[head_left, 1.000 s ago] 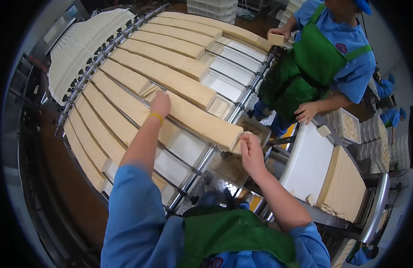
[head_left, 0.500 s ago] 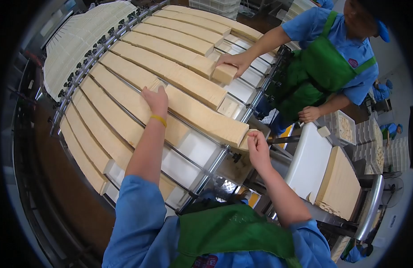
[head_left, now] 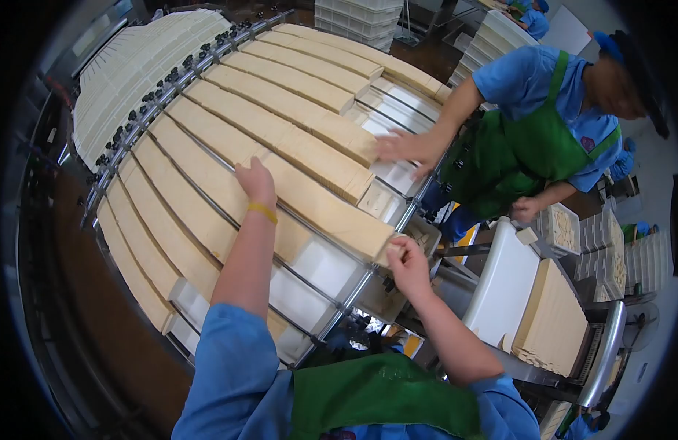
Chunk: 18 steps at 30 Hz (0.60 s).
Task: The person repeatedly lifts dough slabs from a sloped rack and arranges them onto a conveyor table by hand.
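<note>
Long rows of pale stacked sheets (head_left: 273, 128) lie between metal rods on a white-surfaced table. My left hand (head_left: 257, 182), with a yellow band at the wrist, rests with curled fingers on the row (head_left: 324, 209) in front of me, partway along it. At that row's near end, my right hand (head_left: 407, 262) is closed with its fingertips against the end face. Whether the fingers pinch a piece there is too small to tell. White table surface (head_left: 320, 268) shows between the rods beside this row.
Across the table a co-worker in a green apron (head_left: 533, 128) has one hand (head_left: 419, 147) at the end of another row. A white board (head_left: 500, 271) with a stack of sheets (head_left: 555, 315) stands at the right. Stacked crates (head_left: 357, 22) are behind.
My right hand and the row's near end have shifted slightly left and down. The co-worker's hand has let go of a block, which now sits at a row's end, and its fingers have spread.
</note>
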Motion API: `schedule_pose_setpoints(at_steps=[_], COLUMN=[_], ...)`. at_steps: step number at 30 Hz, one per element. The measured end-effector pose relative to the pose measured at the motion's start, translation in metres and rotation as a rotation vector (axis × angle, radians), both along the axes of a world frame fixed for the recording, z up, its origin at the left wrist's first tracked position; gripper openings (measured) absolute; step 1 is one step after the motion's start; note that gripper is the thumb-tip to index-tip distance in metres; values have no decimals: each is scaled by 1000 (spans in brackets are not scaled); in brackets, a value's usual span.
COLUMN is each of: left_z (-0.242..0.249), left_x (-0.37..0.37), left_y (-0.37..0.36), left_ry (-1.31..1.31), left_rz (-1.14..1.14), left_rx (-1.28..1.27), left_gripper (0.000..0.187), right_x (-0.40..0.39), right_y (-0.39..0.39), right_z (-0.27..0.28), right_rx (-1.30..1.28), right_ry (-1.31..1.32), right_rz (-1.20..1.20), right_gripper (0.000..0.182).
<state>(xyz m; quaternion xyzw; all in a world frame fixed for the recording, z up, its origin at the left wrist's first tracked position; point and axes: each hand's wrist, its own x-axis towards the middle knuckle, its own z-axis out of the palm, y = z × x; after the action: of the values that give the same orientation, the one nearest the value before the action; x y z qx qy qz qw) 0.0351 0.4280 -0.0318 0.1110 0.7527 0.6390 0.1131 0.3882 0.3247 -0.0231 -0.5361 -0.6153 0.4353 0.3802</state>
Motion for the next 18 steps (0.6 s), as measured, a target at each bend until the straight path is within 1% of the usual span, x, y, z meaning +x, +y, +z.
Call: schedule_pose_setpoints(at_steps=[1,2,3,5,7,8,9,10,11,12,13,14,15,16,17,18], left_z=[-1,0,0,-11,-33,-31,-31,-85,-78,-74,-56,-34,-48,-41,-22,-1], left_x=[1,1,-1,-11,-24,-27,-31,-70,-71,-73,-69,-52,-72,-63,-58,-44], left_y=[0,0,-2,-7,-5,-5,-5,6,3,2,-1,-1,9,7,5,1], left_ry=[30,2,-25,-116,-248,-303,-364,-419,-419,-299,-397,-466,-455,-441,-425,-470], left_rz=[22,-10,-43,-115,-204,-194,-201,-380,-420,-465,-470,-426,-401,-412,-418,-418], left_rx=[18,35,50,120,239,241,242,364,338,268,226,301,245,236,238,218], left_gripper=[64,63,63,61,58,52,47,35,29,29,32,36,42,44,46,48], right_x=[-5,-8,-8,-8,-8,-10,-15,-22,-34,-39,-44,-40,-33,-26,-18,-5], right_y=[-1,-3,-3,-8,-11,-10,-11,-9,-12,-7,-8,-2,1,-2,-5,-11], right_z=[-2,6,8,26,13,10,14,4,47,19,29,22,34,34,32,31], right_rx=[-52,-88,-20,-142,-103,-73,44,186,-209,-213,-163,-76,-132,-143,-144,-137], right_ry=[63,-37,-157,-200,-184,-178,-171,-271,-114,-52,-52,-92,-30,-28,-28,24], right_rz=[18,25,38,28,3,-24,-19,-3,35,86,95,133,145,137,135,156], right_gripper=[19,22,24,24,25,25,27,29,31,33,32,31,31,31,31,30])
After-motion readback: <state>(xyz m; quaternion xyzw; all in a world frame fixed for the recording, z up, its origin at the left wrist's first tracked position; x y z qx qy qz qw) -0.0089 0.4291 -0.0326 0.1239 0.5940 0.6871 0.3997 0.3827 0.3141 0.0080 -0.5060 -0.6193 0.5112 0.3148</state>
